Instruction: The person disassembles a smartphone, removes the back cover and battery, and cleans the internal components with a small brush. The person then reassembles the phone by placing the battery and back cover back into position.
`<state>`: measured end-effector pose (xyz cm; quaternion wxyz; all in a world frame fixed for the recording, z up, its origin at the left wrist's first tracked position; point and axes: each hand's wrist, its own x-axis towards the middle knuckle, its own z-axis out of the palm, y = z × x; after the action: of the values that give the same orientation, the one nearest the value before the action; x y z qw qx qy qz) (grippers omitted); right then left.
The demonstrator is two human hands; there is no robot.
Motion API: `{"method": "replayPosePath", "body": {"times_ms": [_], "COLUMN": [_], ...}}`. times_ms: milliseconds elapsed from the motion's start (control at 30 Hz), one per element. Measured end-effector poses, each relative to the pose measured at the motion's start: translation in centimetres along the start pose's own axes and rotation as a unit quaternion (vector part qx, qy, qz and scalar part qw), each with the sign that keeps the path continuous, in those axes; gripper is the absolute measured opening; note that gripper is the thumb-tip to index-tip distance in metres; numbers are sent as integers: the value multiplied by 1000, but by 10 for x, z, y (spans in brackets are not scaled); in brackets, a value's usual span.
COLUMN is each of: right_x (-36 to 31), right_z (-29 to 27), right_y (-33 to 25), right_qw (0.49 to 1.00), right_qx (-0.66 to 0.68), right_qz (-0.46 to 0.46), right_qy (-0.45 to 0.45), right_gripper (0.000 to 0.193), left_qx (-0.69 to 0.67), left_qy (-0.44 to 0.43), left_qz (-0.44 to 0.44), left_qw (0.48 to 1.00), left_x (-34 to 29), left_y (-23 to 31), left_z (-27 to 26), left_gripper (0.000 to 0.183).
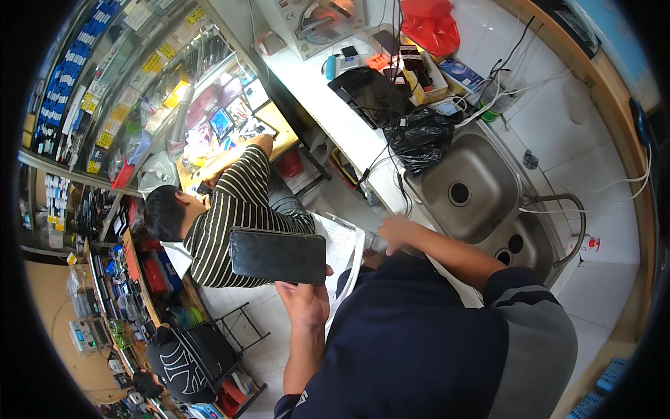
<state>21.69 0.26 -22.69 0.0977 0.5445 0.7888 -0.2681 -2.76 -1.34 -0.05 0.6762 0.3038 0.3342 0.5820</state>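
My left hand (305, 302) is closed round one end of a black smartphone (278, 257), thumb at its edge. The phone lies sideways, its dark blank screen toward me. My right hand (398, 233) is beside the edge of the white counter (307, 91), near hanging black cables. Its fingers point down and are mostly hidden behind the hand, so I cannot make out whether they grip anything. Just beyond the phone, a person in a striped shirt (234, 216) sits bent over a lit workbench (285, 133) strewn with phones and small parts.
A double steel sink (481, 164) with a curved tap (583, 223) is to my right. A black plastic bag (422, 136), dark flat panel (366, 94) and red bag (429, 28) crowd the counter. A white chair (338, 241) stands ahead. Another person (185, 363) sits at lower left.
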Motion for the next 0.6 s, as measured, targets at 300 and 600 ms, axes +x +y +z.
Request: {"method": "replayPosePath", "body": {"times_ms": [300, 600], "right_x": [154, 152], "right_z": [-11, 23], "right_y": [34, -4], "right_qw": [954, 979], "right_qx": [-274, -202], "right_qz": [46, 3], "right_qy": [114, -37], "right_gripper": [16, 22], "left_qx": [33, -23], "left_qy": [32, 19], "left_qz": [-9, 25], "left_qw": [999, 999], "left_x": [-7, -4], "left_y": [4, 16], "left_z": [-19, -44], "left_gripper": [40, 35]}}
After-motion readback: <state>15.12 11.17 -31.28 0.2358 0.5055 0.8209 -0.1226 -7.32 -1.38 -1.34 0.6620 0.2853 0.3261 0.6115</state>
